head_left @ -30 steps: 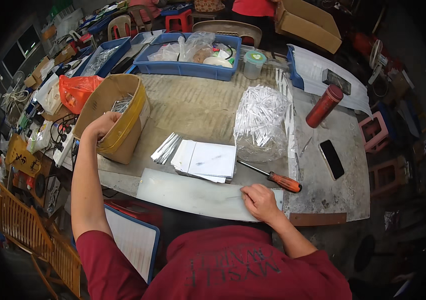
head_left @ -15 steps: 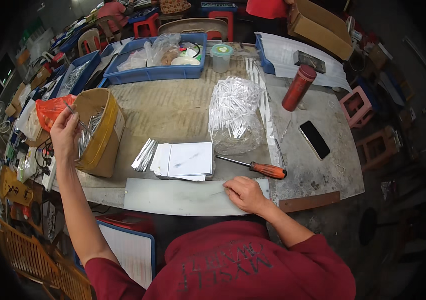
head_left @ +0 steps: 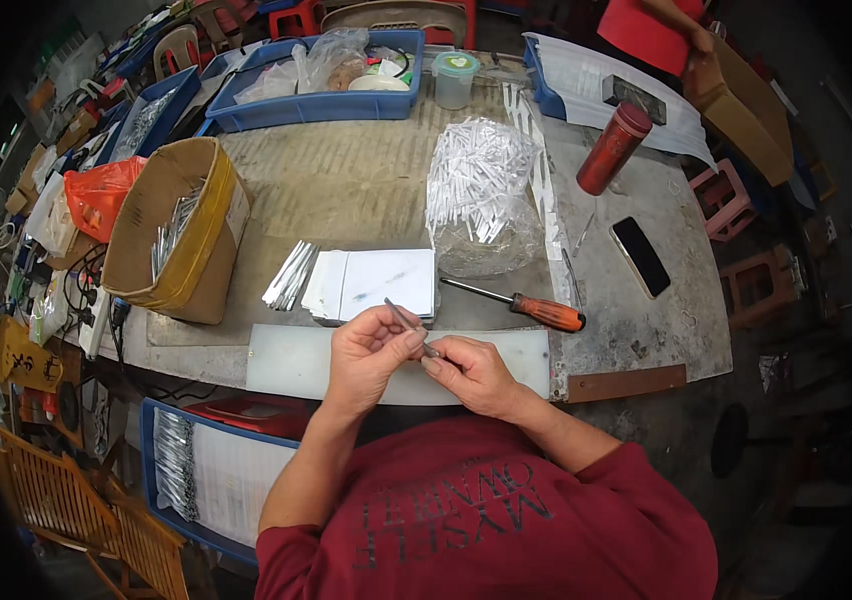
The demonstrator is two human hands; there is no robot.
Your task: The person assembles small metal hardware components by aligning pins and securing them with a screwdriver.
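Observation:
My left hand [head_left: 371,350] and my right hand [head_left: 466,368] meet over the white board [head_left: 296,360] at the table's front edge. Both pinch one thin silver strip [head_left: 408,324] that slants up to the left between them. Just beyond lie a stack of white cards [head_left: 381,282] and a small fan of silver strips [head_left: 291,275]. A cardboard box [head_left: 171,235] holding more silver strips stands at the left.
An orange-handled screwdriver [head_left: 526,305] lies right of the cards, behind it a clear bag of white sticks [head_left: 476,195]. A red bottle [head_left: 614,148], a black phone [head_left: 640,256] and blue trays [head_left: 316,85] sit further back. Another person in red [head_left: 661,35] stands at the far right.
My left hand came away from the cardboard box with a silver strip and moved to the front middle. My right hand lifted off the board and joined it on the strip.

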